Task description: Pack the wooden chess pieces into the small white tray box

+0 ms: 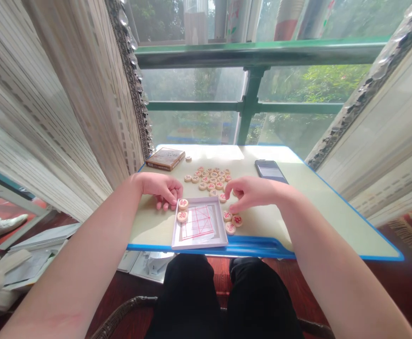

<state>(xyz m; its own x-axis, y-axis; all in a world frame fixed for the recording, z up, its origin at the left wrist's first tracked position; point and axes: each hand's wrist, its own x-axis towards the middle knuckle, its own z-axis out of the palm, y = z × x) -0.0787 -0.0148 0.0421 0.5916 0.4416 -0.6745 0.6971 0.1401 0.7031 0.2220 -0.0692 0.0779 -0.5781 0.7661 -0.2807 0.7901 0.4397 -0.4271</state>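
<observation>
A shallow white box (222, 241) lies near the front of the table, a folded paper with a red printed grid (198, 221) inside it. Two Chinese chess pieces with red characters sit in its left side: an upper piece (183, 204) and a lower piece (182, 216). My left hand (162, 190) is closed at the box's upper left corner, thumb and fingers against the rim. Over the table right of the box, my right hand (250, 192) has thumb and index finger apart. Its index fingertip is at a red-marked chess piece (222, 197); whether they touch I cannot tell.
Several loose chess pieces (213, 180) cluster behind the box, and a few red ones (230, 228) lie right of it. A brown patterned box (165, 158) stands at the back left, a phone (270, 170) at the back right. The table (333, 226) has a raised blue edge.
</observation>
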